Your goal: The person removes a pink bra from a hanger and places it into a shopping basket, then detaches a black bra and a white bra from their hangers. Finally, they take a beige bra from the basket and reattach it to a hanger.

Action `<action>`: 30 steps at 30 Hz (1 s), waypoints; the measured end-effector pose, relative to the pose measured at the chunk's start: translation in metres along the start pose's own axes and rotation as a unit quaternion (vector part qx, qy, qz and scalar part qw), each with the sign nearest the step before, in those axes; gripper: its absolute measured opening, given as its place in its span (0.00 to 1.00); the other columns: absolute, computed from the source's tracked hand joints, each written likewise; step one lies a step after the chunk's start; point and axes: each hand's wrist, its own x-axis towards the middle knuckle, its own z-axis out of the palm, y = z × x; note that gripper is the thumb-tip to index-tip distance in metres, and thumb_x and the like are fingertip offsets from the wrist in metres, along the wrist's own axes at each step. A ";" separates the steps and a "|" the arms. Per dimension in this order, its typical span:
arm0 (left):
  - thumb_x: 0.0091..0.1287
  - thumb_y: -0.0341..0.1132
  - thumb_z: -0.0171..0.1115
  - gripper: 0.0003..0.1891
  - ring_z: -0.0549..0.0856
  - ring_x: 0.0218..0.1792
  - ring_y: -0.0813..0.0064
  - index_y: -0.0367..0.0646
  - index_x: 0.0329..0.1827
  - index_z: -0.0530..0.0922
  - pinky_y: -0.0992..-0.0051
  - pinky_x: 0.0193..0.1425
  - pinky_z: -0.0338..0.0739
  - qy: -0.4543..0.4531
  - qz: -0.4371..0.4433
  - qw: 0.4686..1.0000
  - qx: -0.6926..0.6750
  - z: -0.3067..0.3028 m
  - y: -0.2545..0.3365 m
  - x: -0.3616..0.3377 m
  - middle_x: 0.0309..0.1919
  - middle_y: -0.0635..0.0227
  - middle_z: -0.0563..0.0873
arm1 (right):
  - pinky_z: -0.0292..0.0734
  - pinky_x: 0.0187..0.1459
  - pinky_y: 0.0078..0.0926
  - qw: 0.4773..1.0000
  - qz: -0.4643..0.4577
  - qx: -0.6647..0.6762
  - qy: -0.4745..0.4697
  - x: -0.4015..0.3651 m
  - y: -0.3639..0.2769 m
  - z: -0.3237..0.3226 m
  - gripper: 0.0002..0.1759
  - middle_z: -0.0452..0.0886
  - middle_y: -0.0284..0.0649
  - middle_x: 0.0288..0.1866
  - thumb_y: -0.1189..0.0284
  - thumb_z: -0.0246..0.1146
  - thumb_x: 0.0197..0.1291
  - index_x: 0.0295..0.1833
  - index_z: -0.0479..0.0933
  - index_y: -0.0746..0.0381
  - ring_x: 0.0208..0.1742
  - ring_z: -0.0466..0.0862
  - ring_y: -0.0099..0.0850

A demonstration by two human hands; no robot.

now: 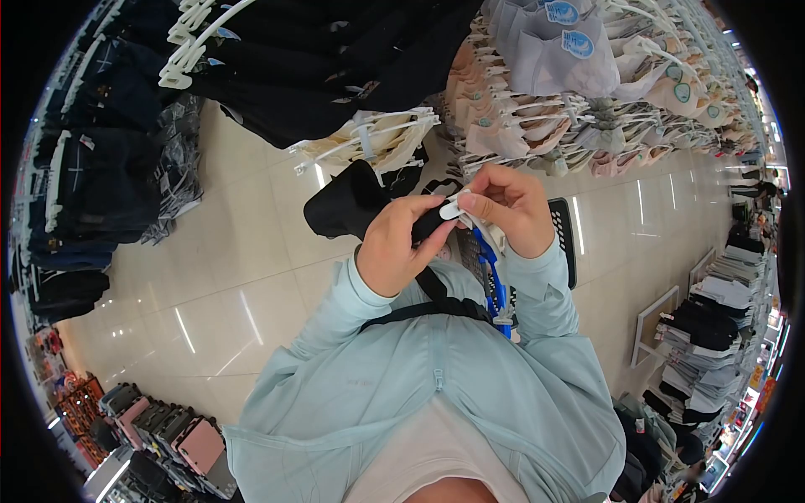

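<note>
Pinched between the thumb and fingers of my left hand [396,243] is part of a black garment [342,201], possibly a bra, whose dark cup-like part hangs to the left. My right hand [513,210] is closed on a white hanger clip [451,208] at the garment's edge, and the fingertips of both hands almost meet there. Pale hanger parts run below the right fingers, partly hidden by them. A blue strip [490,268] hangs beneath, near my right sleeve.
Ahead hang black garments [335,67] on white hangers, with cream items [369,138] below them. Rows of pale bras [537,109] fill the rack at right. Dark clothes [109,168] hang at left. A black basket edge [562,243] shows beside my right forearm; suitcases [201,444] stand lower left.
</note>
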 end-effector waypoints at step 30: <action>0.49 0.23 0.65 0.19 0.78 0.27 0.66 0.36 0.44 0.70 0.75 0.31 0.72 0.016 0.079 0.995 0.060 -0.001 0.007 0.000 0.28 0.60 0.79 | 0.69 0.28 0.14 0.998 -0.017 -0.051 -0.013 -0.003 0.004 0.003 0.07 0.77 0.35 0.24 0.75 0.62 0.52 0.30 0.74 0.69 0.26 0.75 0.17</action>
